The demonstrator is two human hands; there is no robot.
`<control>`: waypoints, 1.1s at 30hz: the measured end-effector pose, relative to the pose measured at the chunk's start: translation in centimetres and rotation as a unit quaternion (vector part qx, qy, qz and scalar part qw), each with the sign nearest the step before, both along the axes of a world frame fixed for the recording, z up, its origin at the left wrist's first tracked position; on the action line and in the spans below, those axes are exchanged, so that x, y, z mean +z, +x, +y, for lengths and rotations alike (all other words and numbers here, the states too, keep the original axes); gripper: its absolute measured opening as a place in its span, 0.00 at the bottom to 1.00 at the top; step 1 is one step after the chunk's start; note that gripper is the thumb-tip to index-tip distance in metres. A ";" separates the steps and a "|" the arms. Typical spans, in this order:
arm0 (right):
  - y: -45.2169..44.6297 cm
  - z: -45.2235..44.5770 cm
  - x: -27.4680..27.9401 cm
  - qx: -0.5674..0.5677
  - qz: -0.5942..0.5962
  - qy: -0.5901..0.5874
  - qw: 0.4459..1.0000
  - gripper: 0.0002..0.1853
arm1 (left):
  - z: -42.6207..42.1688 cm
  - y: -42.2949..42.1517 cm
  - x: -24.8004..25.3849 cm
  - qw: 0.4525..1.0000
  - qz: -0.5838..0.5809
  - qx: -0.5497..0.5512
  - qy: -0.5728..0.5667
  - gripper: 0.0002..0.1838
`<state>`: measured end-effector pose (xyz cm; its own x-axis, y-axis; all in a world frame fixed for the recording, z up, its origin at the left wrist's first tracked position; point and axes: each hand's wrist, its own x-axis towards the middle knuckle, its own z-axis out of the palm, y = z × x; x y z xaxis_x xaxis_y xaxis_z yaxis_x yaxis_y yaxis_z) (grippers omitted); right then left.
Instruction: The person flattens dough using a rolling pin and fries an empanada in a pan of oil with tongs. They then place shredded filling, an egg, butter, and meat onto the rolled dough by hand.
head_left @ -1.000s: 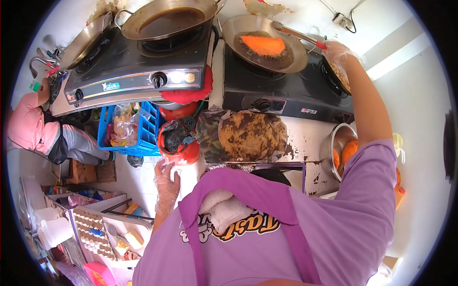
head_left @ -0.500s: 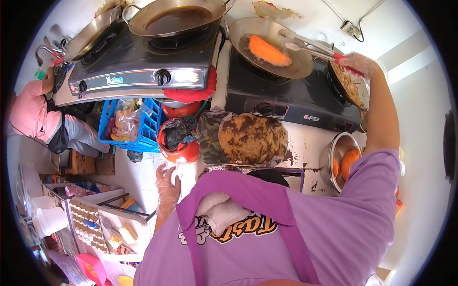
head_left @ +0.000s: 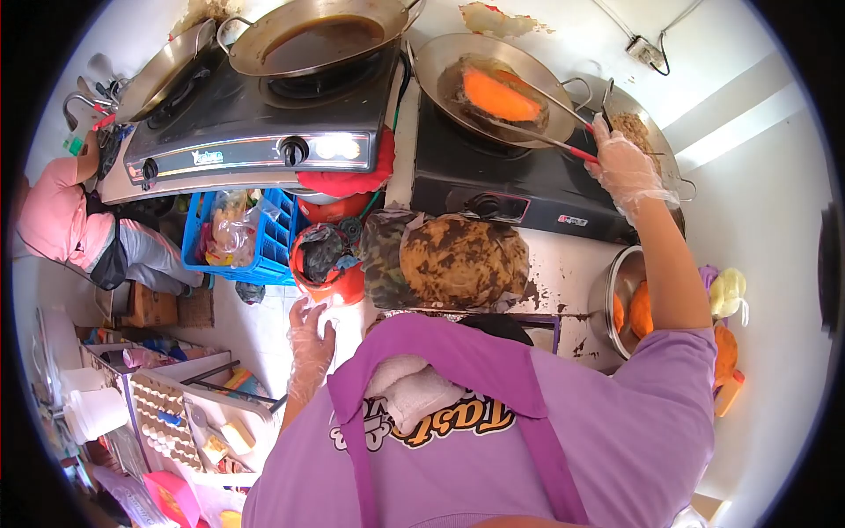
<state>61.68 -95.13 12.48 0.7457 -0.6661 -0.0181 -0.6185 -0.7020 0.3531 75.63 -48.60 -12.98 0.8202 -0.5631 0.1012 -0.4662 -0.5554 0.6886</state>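
Note:
My right hand (head_left: 623, 165), in a clear plastic glove, is closed on the red handles of metal tongs (head_left: 563, 143). The arms of the tongs are spread, one on each side of an orange battered piece (head_left: 500, 95) that lies in the bubbling oil of a wok (head_left: 433, 63). Whether the tips touch the piece I cannot tell. My left hand (head_left: 311, 341), gloved too, hangs by my side with its fingers apart and nothing in it.
Another wok (head_left: 255, 60) with dark oil stands on the left stove (head_left: 220, 132). Behind my right hand is a pan (head_left: 664, 154) of brown food bits. A metal bowl (head_left: 603, 304) holds orange pieces. A person (head_left: 62, 207) in pink works at the far left.
My right hand has come down and left with the tongs, which have opened out from nearly closed to straddle the orange piece. My left hand has stayed put.

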 end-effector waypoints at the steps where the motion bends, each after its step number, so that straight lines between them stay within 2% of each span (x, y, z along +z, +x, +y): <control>1: 0.2 -0.2 -0.1 -0.003 0.011 -0.025 1.000 0.37 | -0.1 0.1 0.0 1.000 -0.001 -0.001 0.000 0.21; 8: 0.7 -2.9 -1.9 0.012 0.048 -0.045 0.998 0.36 | -0.1 0.2 -0.8 1.000 0.003 -0.007 0.012 0.21; 12: 1.4 -3.8 -2.5 0.002 0.054 -0.022 0.998 0.36 | 0.4 0.0 -2.1 1.000 -0.010 -0.014 -0.002 0.22; 17: 2.3 -5.0 -2.9 -0.016 0.027 0.025 0.999 0.35 | 0.4 -0.3 -1.1 1.000 -0.003 -0.005 0.016 0.22; 19: 2.4 -5.0 -2.6 -0.033 0.042 0.095 0.994 0.34 | 0.6 -0.3 -1.1 1.000 0.003 -0.002 0.019 0.22; 26: 2.2 -6.4 -1.8 0.011 0.026 0.165 0.986 0.24 | 1.0 -0.4 -1.7 1.000 0.009 0.000 0.019 0.22; 28: 2.0 -6.4 -0.9 -0.014 -0.041 0.316 0.948 0.20 | 0.9 -0.5 -1.5 1.000 0.006 -0.001 0.015 0.22; 29: 2.0 -6.6 -1.0 -0.014 -0.041 0.316 0.948 0.20 | 0.8 -0.5 -1.4 1.000 0.010 0.000 0.020 0.22; 31: 1.6 -7.7 -1.4 -0.120 -0.083 0.411 0.900 0.20 | 0.7 -0.5 -1.0 1.000 0.014 0.001 0.025 0.22; 33: 0.9 -8.8 -1.3 -0.119 -0.087 0.439 0.886 0.19 | 0.6 -0.5 -0.9 1.000 0.016 0.002 0.026 0.22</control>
